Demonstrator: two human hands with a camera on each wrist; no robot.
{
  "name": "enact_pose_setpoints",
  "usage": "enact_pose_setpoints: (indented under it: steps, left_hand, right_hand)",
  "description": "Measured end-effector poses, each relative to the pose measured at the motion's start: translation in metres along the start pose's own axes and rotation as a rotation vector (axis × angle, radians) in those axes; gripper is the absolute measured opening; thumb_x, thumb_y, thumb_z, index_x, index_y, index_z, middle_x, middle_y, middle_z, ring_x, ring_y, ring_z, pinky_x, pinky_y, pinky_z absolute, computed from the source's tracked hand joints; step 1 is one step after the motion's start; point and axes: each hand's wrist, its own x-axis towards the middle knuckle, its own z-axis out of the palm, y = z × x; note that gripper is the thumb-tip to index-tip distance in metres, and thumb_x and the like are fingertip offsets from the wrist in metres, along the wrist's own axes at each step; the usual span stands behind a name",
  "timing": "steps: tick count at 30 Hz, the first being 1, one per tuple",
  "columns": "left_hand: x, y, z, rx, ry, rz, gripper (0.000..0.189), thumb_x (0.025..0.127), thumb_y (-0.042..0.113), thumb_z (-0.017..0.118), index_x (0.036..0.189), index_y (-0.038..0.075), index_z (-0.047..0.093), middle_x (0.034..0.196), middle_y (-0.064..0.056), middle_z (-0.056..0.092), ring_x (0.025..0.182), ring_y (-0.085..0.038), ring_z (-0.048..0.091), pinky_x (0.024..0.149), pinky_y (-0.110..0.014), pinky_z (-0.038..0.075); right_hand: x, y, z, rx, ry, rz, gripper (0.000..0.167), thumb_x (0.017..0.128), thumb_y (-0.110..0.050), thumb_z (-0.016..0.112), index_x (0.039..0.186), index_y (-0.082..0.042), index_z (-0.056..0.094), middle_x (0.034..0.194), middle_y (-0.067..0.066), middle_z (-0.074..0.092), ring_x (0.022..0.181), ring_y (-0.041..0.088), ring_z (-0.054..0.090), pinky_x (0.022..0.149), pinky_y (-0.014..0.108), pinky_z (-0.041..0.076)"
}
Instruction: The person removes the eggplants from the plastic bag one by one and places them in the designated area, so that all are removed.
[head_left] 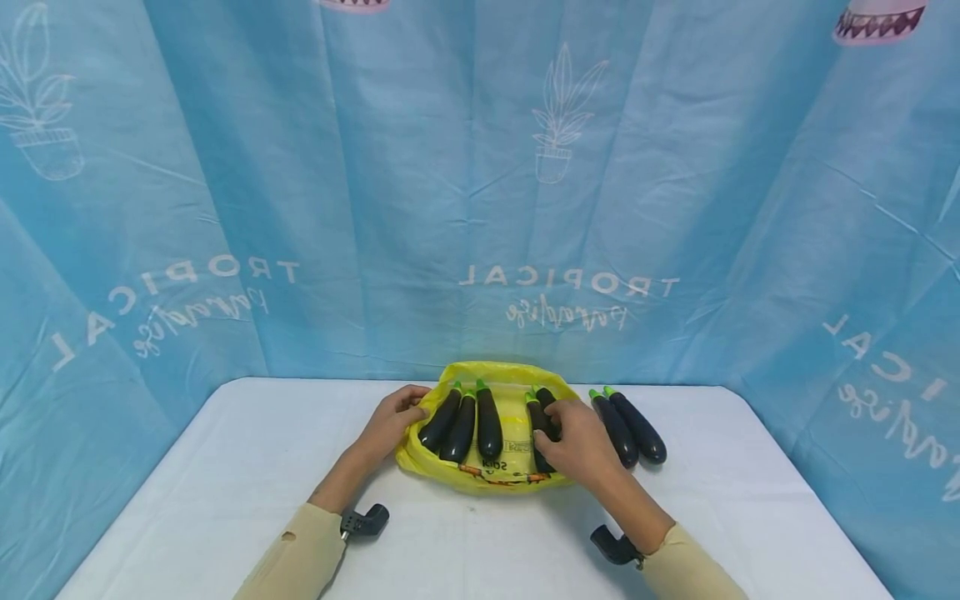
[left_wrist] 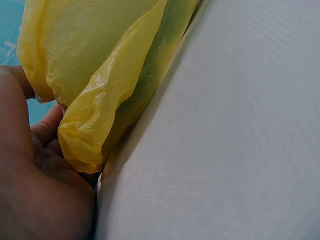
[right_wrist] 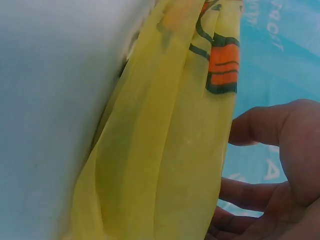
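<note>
The left hand [head_left: 390,421] pinches the rim of a thin yellow plastic bag [head_left: 435,472]; the right hand [head_left: 579,440] is over glossy black eggplants [head_left: 537,423] inside, its grip I cannot tell.

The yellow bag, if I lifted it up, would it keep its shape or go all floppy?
The yellow bag would probably flop, because its plastic looks thin and wrinkled. It would likely sag in the middle, where eggplants lie inside. They might slide together too, since their skins look smooth and shiny.
</note>
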Motion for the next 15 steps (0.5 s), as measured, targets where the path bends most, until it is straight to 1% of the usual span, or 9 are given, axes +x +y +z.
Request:
enact_pose_setpoints:
  steps: [5, 7, 10, 13, 15]
  left_hand:
    - [0.000, 0.000, 0.000, 0.004, 0.001, 0.003, 0.039, 0.098, 0.009, 0.059, 0.136, 0.002, 0.064, 0.118, -0.013, 0.067, 0.105, -0.023, 0.061, 0.092, -0.028, 0.052]
    - [0.000, 0.000, 0.000, 0.008, 0.002, -0.001, 0.039, 0.098, 0.009, 0.059, 0.136, 0.003, 0.064, 0.118, -0.013, 0.067, 0.105, -0.023, 0.061, 0.093, -0.028, 0.051]
    - [0.000, 0.000, 0.000, 0.012, 0.003, -0.005, 0.039, 0.098, 0.010, 0.060, 0.137, 0.003, 0.064, 0.119, -0.012, 0.067, 0.106, -0.023, 0.061, 0.093, -0.029, 0.051]
    - [0.000, 0.001, 0.000, 0.013, 0.004, -0.011, 0.039, 0.098, 0.010, 0.060, 0.137, 0.004, 0.064, 0.119, -0.012, 0.067, 0.107, -0.024, 0.061, 0.094, -0.029, 0.051]
    - [0.000, 0.000, 0.000, 0.010, 0.004, -0.017, 0.039, 0.098, 0.010, 0.060, 0.136, 0.004, 0.064, 0.118, -0.012, 0.067, 0.107, -0.024, 0.061, 0.094, -0.030, 0.052]
  right_hand:
    - [0.003, -0.005, 0.005, -0.012, -0.043, 0.016, 0.043, 0.094, -0.024, 0.078, 0.127, 0.003, 0.071, 0.117, 0.016, 0.069, 0.109, 0.032, 0.066, 0.091, 0.049, 0.057]
    - [0.004, -0.007, 0.008, -0.036, -0.054, 0.032, 0.045, 0.094, -0.025, 0.078, 0.127, 0.004, 0.070, 0.118, 0.018, 0.068, 0.108, 0.031, 0.066, 0.090, 0.048, 0.058]
    - [0.005, -0.009, 0.011, -0.091, -0.063, 0.052, 0.047, 0.093, -0.027, 0.079, 0.128, 0.004, 0.070, 0.117, 0.019, 0.068, 0.103, 0.029, 0.066, 0.088, 0.046, 0.058]
    - [0.005, -0.011, 0.014, -0.136, -0.070, 0.041, 0.044, 0.093, -0.028, 0.080, 0.121, 0.004, 0.070, 0.105, 0.017, 0.068, 0.090, 0.026, 0.064, 0.079, 0.044, 0.057]
    - [0.005, -0.012, 0.016, -0.163, -0.075, 0.022, 0.043, 0.092, -0.030, 0.081, 0.117, 0.004, 0.071, 0.100, 0.015, 0.067, 0.085, 0.026, 0.063, 0.076, 0.044, 0.056]
